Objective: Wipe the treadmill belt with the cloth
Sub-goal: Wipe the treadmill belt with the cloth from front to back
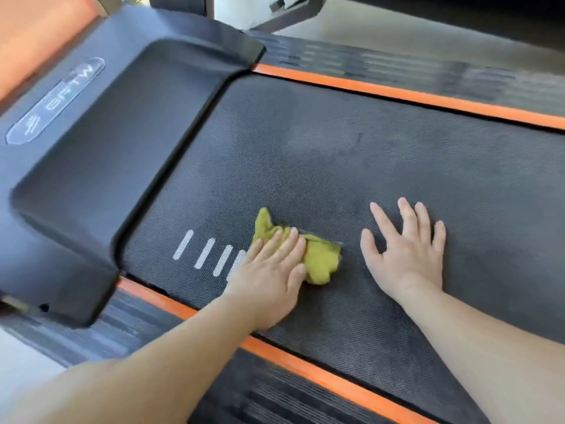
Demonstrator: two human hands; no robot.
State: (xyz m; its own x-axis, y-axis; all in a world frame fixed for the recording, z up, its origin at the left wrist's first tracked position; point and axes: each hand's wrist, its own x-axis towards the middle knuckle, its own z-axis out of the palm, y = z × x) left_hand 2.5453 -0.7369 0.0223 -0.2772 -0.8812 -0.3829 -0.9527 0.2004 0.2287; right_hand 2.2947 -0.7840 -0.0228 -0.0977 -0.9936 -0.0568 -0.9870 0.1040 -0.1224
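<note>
The black textured treadmill belt (351, 154) runs from the left to the right of the head view. A crumpled yellow-green cloth (318, 258) lies on the belt near its front edge. My left hand (269, 276) presses flat on the cloth's left part, fingers together over it. My right hand (406, 255) rests flat on the bare belt just right of the cloth, fingers spread, holding nothing. White stripe marks (201, 254) on the belt sit left of my left hand, partly covered by it.
The dark motor cover (116, 142) with a logo plate rises at the belt's left end. Orange strips (397, 91) and ribbed side rails (305, 399) border the belt at the far and near sides. Pale floor shows beyond the far rail.
</note>
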